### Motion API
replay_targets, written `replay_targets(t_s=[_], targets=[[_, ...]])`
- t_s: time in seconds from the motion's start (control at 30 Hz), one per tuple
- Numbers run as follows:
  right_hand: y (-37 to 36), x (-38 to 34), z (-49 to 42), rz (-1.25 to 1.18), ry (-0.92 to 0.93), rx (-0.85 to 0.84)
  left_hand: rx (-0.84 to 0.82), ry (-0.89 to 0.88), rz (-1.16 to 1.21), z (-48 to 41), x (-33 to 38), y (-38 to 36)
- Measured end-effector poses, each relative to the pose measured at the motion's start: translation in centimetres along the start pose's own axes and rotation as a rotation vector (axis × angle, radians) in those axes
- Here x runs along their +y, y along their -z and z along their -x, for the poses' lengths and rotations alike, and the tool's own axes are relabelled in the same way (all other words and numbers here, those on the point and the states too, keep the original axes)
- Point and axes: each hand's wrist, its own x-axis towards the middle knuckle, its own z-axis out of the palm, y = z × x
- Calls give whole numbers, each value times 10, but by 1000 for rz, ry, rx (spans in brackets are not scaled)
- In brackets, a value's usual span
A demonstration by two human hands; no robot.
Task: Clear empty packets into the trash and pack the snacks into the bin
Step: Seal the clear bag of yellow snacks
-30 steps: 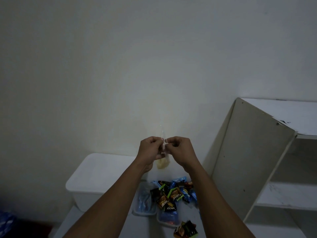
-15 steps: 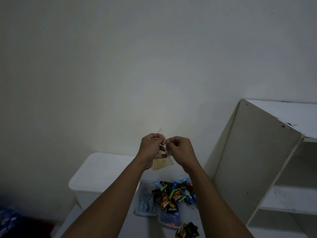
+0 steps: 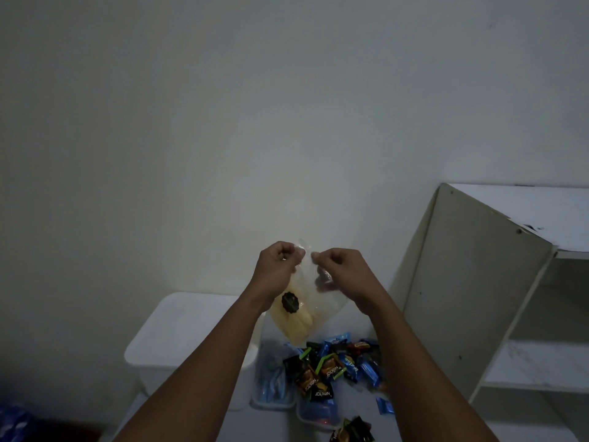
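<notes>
head view: at lower centre the left hand (image 3: 278,270) and right hand (image 3: 345,272), fingers curled, each pinch the top of a clear packet (image 3: 296,317) with yellow contents. it hangs above the snack pile (image 3: 334,366), right of the white lidded bin (image 3: 188,330).

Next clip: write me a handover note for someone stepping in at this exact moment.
Left hand and right hand: both pinch the top of a clear packet, held up above the pile; it holds pale yellow contents, so not empty.
Snack pile lies loose on the surface beside the white bin, which looks closed.
Done: nothing visibly packed.
Left: open the bin, pack this packet and the snacks.
</notes>
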Motion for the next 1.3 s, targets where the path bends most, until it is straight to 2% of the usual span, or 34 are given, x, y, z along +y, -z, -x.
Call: replay_targets(t_s=[0.07,0.33,0.7,0.8,0.9,0.97,1.07,1.3], targets=[[1,0,0,123,59,25,-25,-5,19,2,1,-2],[7,-3,-5,301,121,60,-58,-44,18,6,4,-7],[3,-13,1,306,169,46,-27,-89,45,10,9,-10],[7,-14,5,203,139,63,86,-61,121,6,8,-9],[14,-9,9,-139,21,148,195,-4,281,2,9,-2],[10,-7,12,-285,-25,201,136,38,341,3,10,0],[4,-6,13,-349,-25,244,7,112,341,10,15,-3],[1,-12,14,-343,13,243,-19,76,306,12,25,-4]])
